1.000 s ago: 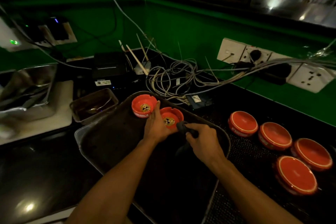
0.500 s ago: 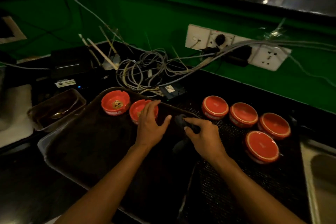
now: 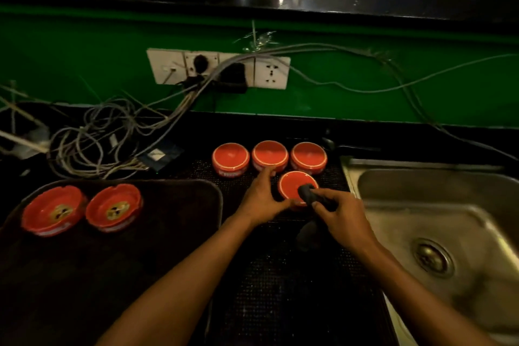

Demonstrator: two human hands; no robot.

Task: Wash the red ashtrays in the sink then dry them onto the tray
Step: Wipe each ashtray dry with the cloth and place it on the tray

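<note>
Left grip [image 3: 262, 199] spread wide, fingers around near edge of upside-down red ashtray [image 3: 293, 187] on dark mesh mat [image 3: 280, 275], thumb at its near rim. Right grip [image 3: 341, 218] pinches dark cloth [image 3: 307, 194] pressed on same ashtray's base. Three more upturned ashtrays [image 3: 269, 155] in row just behind. Two ashtrays [image 3: 82, 211] upright, side by side on dark tray [image 3: 168, 205] at left. Steel sink [image 3: 449, 219] at right of worktop.

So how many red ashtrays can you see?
6. Two sit upright on the tray: one at its far left, one beside it. Four lie upside down on the mat: three in a row, one in front.
</note>
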